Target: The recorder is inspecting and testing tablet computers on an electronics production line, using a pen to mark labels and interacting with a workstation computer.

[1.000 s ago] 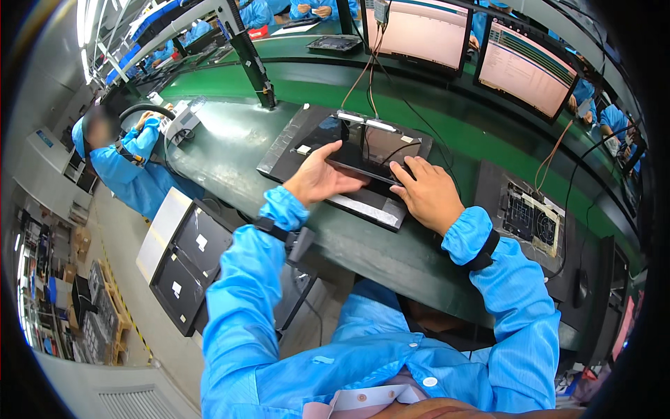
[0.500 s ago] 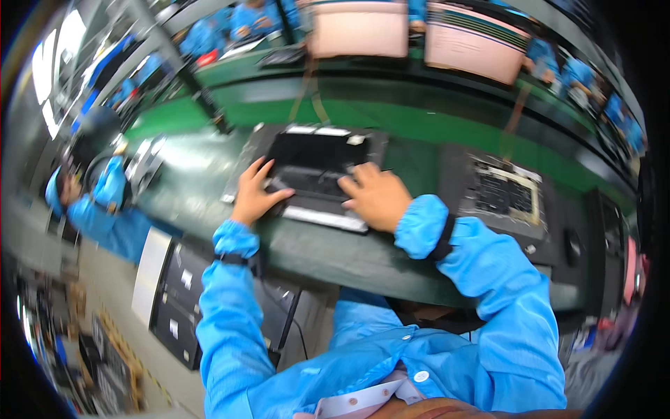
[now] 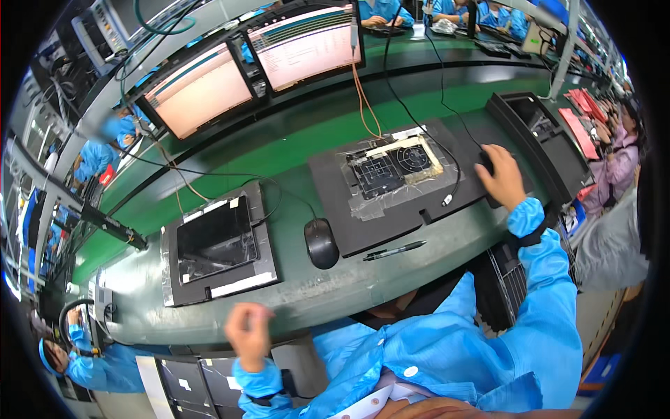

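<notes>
My right hand (image 3: 504, 178) lies over a black computer mouse (image 3: 486, 162) at the right edge of a dark foam pad, fingers curved round it; the hand hides most of the mouse. My left hand (image 3: 249, 332), slightly blurred, hovers in front of the bench's near edge with its fingers curled in and nothing visible in it. Beyond that hand, a black tablet-like panel (image 3: 216, 239) rests in a dark foam holder (image 3: 269, 269) with white strips. The pad (image 3: 391, 230) beside my right hand carries a taped frame (image 3: 398, 167) with dark plates inside.
A second black mouse (image 3: 321, 243) sits between holder and pad, with a pen (image 3: 395, 251) near the front edge. A black tray (image 3: 537, 143) stands at the right. A black cable (image 3: 447, 200) crosses the pad. Two monitors (image 3: 199, 91) stand behind; co-workers sit beyond the bench.
Both hands have come off the black panel. My right hand has moved right onto a mouse, while my left has drawn back toward me and curled. The view has swung to the right.
</notes>
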`<state>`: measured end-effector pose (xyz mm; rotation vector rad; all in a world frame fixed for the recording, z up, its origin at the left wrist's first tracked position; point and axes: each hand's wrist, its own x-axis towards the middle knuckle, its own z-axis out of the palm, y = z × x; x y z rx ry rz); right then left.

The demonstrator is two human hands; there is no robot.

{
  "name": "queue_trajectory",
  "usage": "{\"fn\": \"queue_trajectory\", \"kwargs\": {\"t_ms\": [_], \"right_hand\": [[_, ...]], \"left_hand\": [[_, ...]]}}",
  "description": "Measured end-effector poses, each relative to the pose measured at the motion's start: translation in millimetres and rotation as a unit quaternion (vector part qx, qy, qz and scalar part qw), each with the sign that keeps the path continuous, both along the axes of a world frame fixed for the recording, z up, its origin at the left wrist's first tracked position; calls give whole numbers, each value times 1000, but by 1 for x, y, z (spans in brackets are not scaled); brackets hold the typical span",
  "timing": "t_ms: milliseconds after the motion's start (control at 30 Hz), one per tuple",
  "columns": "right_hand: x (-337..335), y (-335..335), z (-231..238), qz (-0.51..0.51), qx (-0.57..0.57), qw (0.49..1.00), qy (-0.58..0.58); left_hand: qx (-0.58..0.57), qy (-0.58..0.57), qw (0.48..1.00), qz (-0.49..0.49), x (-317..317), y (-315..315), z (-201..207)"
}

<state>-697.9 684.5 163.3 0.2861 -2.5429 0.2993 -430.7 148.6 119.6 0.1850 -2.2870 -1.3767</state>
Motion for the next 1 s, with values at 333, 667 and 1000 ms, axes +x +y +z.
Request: {"fn": "queue_trajectory", "kwargs": {"t_ms": [333,667,1000], "right_hand": [[-29,94,-61,2,-34,999,-26],[-31,98,-61,76,-20,997,22],[-60,167,2,0,-471,882,26]], "left_hand": [[-68,-43,979,-190,-68,163,-17],[-59,-27,990,-127,-66,167,-29],[-65,-13,990,-123,-65,174,-30]]}}
